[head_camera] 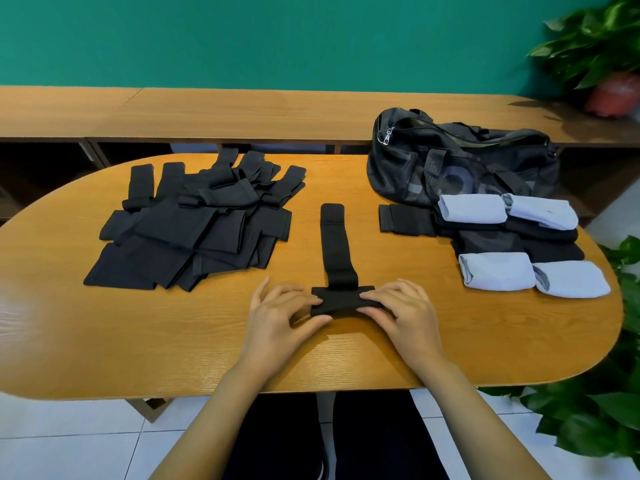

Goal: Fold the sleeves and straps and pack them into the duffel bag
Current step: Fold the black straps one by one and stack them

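Oval wooden table point(207, 348) fills the view, bench and green wall behind, potted plants at right. Black duffel bag point(460, 168) sits at the far right of the table, slumped; whether its zip is open cannot be told from here. Far left, a loose heap of unfolded black sleeves and straps point(197, 223), overlapping at all angles. Right, just in front of the bag, the finished stack: pale blue folded sleeves point(495, 275) in two rows with black folded pieces point(519, 237) between them, and one black folded strap point(405, 220) beside the stack. Centre, near the table's front edge, the black strap point(336, 247) in work: long tail lies flat, running away from the person, near end rolled or folded into a short cross-wise bundle. Left hand point(280, 317) rests on the bundle's left end, fingers curled, thumb and fingertips pinching the fabric; right hand point(405, 310) mirrors it on the right end, fingers bent and pressing down on the roll. Neither hand is closed into a fist; both have hold of the same strap. Judgement: the fold has only begun, most of the strap's length is still flat. To do it well, keep both ends of the bundle level so it advances square along the tail, keep the edges aligned with the strap's sides, press each turn flat before the next, and keep tension so the roll does not spring loose.
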The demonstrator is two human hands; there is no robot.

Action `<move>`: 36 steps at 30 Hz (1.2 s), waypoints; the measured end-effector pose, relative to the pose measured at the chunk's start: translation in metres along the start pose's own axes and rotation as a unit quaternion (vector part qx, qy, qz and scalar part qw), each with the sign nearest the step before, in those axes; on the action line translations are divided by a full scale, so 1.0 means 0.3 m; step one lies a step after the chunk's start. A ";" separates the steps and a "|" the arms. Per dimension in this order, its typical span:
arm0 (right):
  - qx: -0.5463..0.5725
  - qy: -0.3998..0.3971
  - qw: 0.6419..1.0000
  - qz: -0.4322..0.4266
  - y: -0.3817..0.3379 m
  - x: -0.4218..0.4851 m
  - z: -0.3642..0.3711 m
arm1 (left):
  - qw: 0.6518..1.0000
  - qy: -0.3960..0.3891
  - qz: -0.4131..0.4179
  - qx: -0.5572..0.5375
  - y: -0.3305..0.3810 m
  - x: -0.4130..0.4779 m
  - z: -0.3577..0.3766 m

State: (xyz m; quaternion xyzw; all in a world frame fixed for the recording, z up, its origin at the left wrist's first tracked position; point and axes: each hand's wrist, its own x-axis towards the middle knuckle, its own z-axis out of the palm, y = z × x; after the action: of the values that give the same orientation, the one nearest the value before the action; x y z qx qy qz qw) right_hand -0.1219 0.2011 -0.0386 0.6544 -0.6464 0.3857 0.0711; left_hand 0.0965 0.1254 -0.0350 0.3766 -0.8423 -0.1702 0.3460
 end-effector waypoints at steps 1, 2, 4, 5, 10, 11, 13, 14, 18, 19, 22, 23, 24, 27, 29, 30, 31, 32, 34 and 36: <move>0.007 0.004 1.000 0.009 -0.003 0.005 -0.005 | 1.000 0.020 0.002 -0.006 0.001 0.004 0.001; 0.013 0.009 1.000 0.021 -0.008 0.013 -0.011 | 0.999 0.040 0.002 -0.014 0.005 0.011 0.001; 0.021 0.011 0.998 0.056 -0.019 0.036 -0.023 | 0.997 0.072 -0.015 -0.029 0.020 0.032 0.001; 0.025 0.004 0.997 0.079 -0.023 0.048 -0.025 | 0.995 0.081 -0.034 -0.037 0.030 0.043 0.002; 0.013 -0.042 0.986 0.162 -0.046 0.112 -0.021 | 0.984 0.098 -0.131 -0.068 0.061 0.092 0.018; 0.005 -0.047 0.984 0.169 -0.047 0.122 -0.017 | 0.982 0.096 -0.146 -0.066 0.061 0.099 0.024; -0.006 -0.055 0.982 0.180 -0.045 0.136 -0.008 | 0.980 0.095 -0.166 -0.047 0.055 0.113 0.036; -0.011 -0.059 0.981 0.182 -0.041 0.141 -0.002 | 0.980 0.093 -0.171 -0.038 0.051 0.119 0.044; -0.042 -0.068 0.979 0.185 -0.014 0.144 0.029 | 0.980 0.078 -0.181 -0.028 0.042 0.133 0.064; -0.049 -0.074 0.978 0.188 -0.009 0.144 0.034 | 0.980 0.071 -0.184 -0.027 0.043 0.138 0.067; -0.060 -0.101 0.973 0.197 0.006 0.139 0.039 | 0.981 0.041 -0.189 -0.007 0.041 0.152 0.069; -0.063 -0.110 0.972 0.197 0.011 0.134 0.038 | 0.982 0.032 -0.184 0.006 0.038 0.153 0.069; -0.066 -0.116 0.972 0.195 0.018 0.128 0.036 | 0.984 0.027 -0.173 0.021 0.034 0.152 0.066; -0.066 -0.128 0.977 0.160 0.030 0.109 0.016 | 0.993 0.015 -0.101 0.057 0.024 0.132 0.049; -0.074 -0.163 0.978 0.111 0.027 0.095 -0.007 | 0.997 -0.035 -0.048 0.048 0.024 0.118 0.034; -0.083 -0.190 0.975 0.082 0.024 0.087 -0.018 | 0.996 -0.076 -0.026 0.040 0.026 0.111 0.029; -0.091 -0.219 0.970 0.052 0.021 0.078 -0.026 | 0.992 -0.119 -0.004 0.038 0.026 0.104 0.027; -0.098 -0.246 0.964 0.025 0.020 0.068 -0.032 | 0.986 -0.159 0.016 0.042 0.025 0.097 0.029; -0.115 -0.281 0.953 -0.010 0.022 0.048 -0.039 | 0.975 -0.215 0.032 0.049 0.021 0.084 0.039; -0.129 -0.296 0.946 -0.021 0.022 0.029 -0.041 | 0.968 -0.244 0.023 0.044 0.018 0.073 0.048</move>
State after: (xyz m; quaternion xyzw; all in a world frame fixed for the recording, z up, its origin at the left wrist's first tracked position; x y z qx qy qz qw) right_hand -0.1342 0.2004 -0.0277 0.7381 -0.6683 0.0866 -0.0315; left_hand 0.0730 0.1129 -0.0323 0.3189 -0.9164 -0.2118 0.1169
